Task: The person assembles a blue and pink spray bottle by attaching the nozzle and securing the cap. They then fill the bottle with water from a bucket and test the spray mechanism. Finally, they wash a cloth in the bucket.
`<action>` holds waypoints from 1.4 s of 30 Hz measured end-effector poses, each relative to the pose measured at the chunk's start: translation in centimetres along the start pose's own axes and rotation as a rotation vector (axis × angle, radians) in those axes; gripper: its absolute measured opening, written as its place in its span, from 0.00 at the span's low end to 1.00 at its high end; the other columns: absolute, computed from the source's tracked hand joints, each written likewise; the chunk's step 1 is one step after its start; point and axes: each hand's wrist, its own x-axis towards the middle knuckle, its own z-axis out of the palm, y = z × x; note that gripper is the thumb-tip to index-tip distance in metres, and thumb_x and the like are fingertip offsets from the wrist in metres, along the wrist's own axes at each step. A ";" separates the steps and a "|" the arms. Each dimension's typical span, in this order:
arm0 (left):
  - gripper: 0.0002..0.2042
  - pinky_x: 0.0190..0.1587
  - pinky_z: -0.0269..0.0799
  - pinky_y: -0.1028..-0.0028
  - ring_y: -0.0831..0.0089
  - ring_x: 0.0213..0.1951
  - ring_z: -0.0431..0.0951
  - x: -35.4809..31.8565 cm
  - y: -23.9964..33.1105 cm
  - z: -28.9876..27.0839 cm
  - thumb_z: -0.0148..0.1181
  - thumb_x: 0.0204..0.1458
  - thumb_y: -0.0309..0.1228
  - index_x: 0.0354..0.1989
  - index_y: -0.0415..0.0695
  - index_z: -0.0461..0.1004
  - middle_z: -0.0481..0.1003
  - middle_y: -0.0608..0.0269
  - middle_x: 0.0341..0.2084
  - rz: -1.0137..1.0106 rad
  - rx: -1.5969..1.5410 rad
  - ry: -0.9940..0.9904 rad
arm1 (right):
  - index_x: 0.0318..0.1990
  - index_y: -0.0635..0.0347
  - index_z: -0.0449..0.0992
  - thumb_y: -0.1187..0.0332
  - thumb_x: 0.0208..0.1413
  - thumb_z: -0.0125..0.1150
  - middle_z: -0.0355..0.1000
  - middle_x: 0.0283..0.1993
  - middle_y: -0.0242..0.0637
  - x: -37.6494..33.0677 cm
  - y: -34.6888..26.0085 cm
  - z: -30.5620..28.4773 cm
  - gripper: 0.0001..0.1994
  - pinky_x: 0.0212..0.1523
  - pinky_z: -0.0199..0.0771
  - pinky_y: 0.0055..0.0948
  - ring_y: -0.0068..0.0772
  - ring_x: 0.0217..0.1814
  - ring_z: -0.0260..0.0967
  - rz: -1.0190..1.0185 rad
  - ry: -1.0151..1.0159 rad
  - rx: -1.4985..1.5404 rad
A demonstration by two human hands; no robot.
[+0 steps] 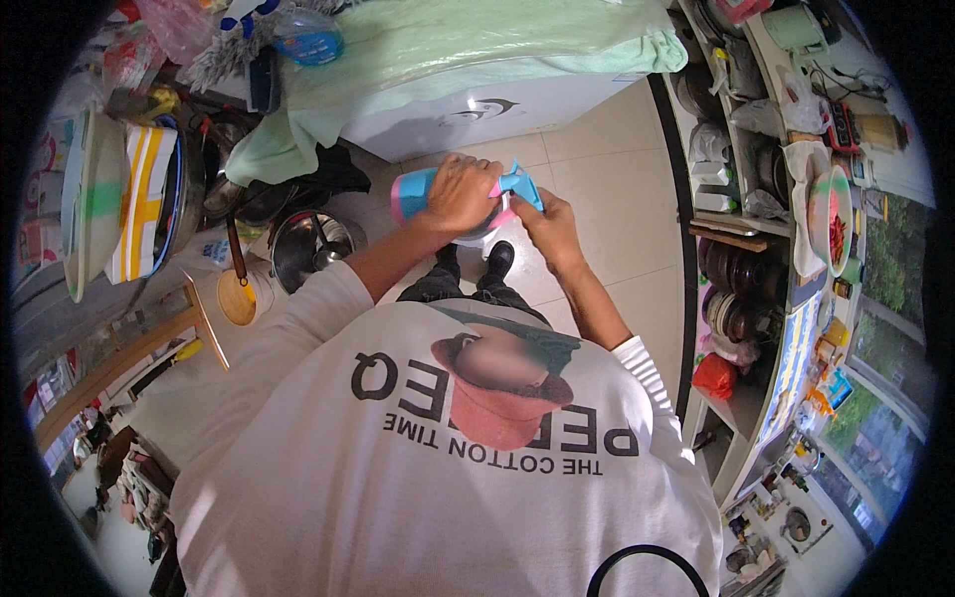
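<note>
In front of my body, above the floor, my left hand is wrapped around a blue roll-shaped package with pink edges. Its kind is hard to make out, since my fingers cover the middle of it. My right hand pinches a light-blue pointed piece at the package's right end, thumb and fingers closed together. Pink and white bits show between the two hands. Whether the light-blue piece is joined to the package is hidden by my fingers.
Ahead stands a white chest-like appliance draped with a light-green cloth. Pans, including a dark wok, crowd the left side. Along the right runs a shelf unit with stacked dishes. My shoes rest on the tiled floor.
</note>
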 end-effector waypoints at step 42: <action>0.16 0.39 0.68 0.69 0.68 0.35 0.74 -0.7 -2.1 0.1 0.61 0.40 0.34 0.36 0.40 0.71 0.74 0.55 0.31 0.219 -0.841 -0.670 | 0.33 0.60 0.73 0.72 0.52 0.58 0.55 0.19 0.17 -1.7 -1.1 -1.7 0.03 0.23 0.53 0.15 0.10 0.22 0.49 -0.081 -0.331 0.053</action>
